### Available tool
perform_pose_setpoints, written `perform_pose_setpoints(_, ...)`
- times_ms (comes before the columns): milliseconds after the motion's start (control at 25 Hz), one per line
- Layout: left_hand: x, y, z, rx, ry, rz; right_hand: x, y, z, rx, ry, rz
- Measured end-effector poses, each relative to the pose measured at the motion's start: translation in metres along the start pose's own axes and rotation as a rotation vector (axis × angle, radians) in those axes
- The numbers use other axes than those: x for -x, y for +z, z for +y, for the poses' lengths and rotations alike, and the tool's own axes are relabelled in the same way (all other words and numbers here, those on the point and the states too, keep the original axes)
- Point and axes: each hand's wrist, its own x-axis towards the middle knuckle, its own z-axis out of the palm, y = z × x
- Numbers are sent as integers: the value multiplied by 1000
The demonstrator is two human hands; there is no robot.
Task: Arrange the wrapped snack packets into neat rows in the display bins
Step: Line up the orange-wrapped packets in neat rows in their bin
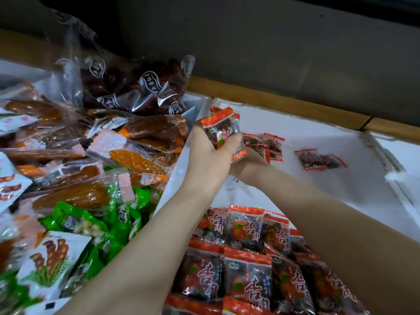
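At the far left corner of the white display bin [329,123], head view: your left hand [208,155] grips a bunch of orange snack packets [221,129]. Your right hand [248,165] sits beneath, fingers hidden; its grip cannot be told. Judged light, slippery film over soft contents: take them across the flat faces, not the sealed ends.
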Motion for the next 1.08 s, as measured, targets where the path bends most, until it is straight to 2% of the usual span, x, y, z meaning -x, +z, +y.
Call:
perform_pose_setpoints(80,1,1,-3,-10,13,-6,10,-4,7,-67,34,59)
perform_pose_setpoints(240,0,1,-9,-83,14,-15,44,-19,27,-308,55,312)
perform_pose_setpoints(400,2,4,-12,-109,-15,-58,77,-38,37,-774,210,607)
perform_pose_setpoints(560,8,7,-13,-19,-122,-148,108,-54,27,-529,108,756)
perform_pose_setpoints(640,10,10,-10,55,-165,-172,126,-53,13,-458,-66,719)
perform_pose_setpoints(720,15,12,-2,166,-234,-200,138,-45,4,-337,-203,598)
perform_pose_setpoints(840,26,15,8,203,-289,-296,149,-36,5,-278,-222,455)
perform_pose_setpoints(960,39,18,10,94,-216,-398,164,-40,3,-540,-186,437)
perform_pose_setpoints(1080,48,16,15,89,-210,-394,177,-50,3,-905,-12,478)
